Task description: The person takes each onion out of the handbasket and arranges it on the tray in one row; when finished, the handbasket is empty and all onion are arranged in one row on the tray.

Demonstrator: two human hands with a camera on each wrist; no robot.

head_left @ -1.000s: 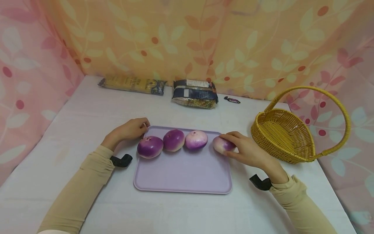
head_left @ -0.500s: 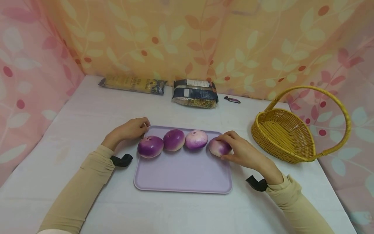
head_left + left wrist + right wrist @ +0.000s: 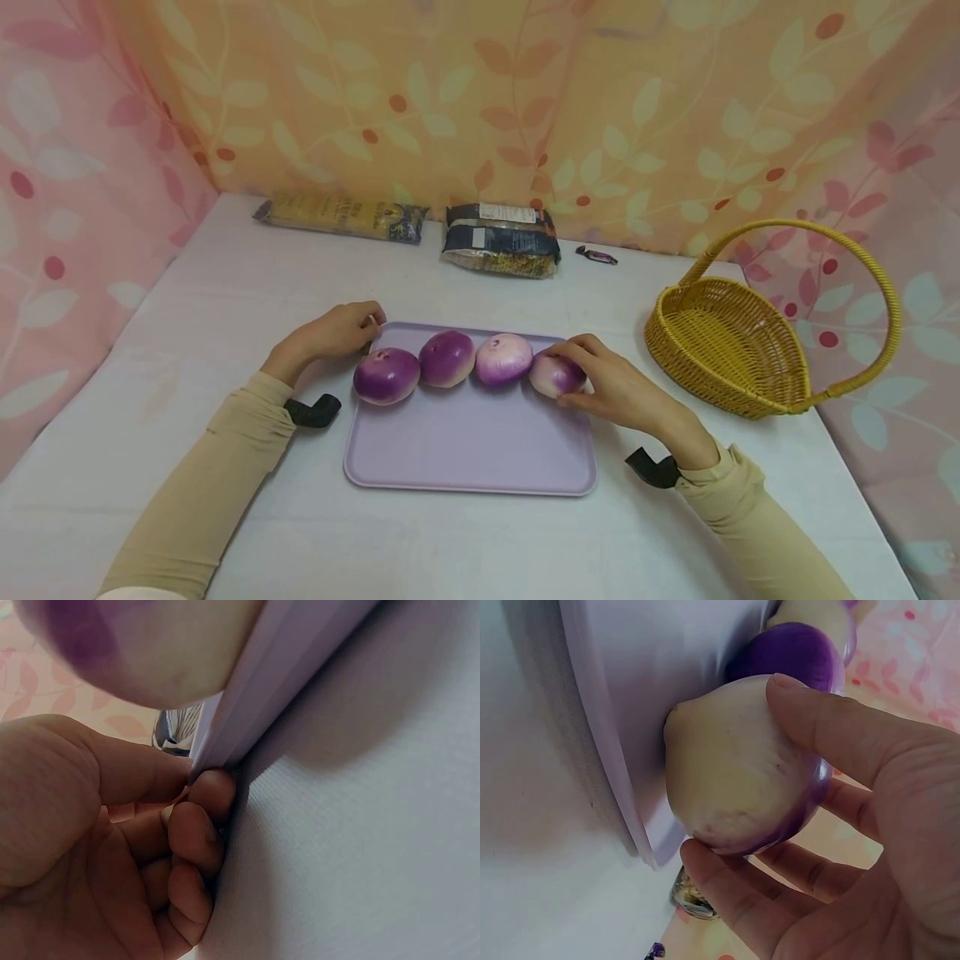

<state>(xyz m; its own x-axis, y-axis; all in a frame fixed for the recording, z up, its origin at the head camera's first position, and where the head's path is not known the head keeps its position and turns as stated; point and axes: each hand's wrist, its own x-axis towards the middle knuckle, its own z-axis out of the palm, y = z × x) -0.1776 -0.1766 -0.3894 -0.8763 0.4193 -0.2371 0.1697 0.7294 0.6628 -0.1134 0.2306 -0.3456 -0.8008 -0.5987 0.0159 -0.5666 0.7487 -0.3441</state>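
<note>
A lilac tray [image 3: 472, 450] bears a row of purple-and-white turnips along its far side. My left hand [image 3: 337, 331] pinches the tray's far left corner, thumb above the rim and fingers curled below it, as the left wrist view shows. With thumb and fingers my right hand [image 3: 626, 390] grips the rightmost turnip [image 3: 731, 769], which sits at the right end of the row against its neighbour, a paler turnip [image 3: 503, 360]. Two darker turnips, a middle one [image 3: 447, 359] and a leftmost one [image 3: 386, 377], lie nearer my left hand.
A yellow wicker basket [image 3: 678, 371] with a tall handle stands to the right. Along the back of the white-covered table [image 3: 300, 525] lie a long yellow packet [image 3: 337, 218], a dark packet [image 3: 501, 240] and a small wrapped candy [image 3: 597, 256]. Patterned curtains enclose the table.
My right hand has shifted left with the rightmost turnip, closing the gap to the paler one. My left hand has kept its place at the tray corner.
</note>
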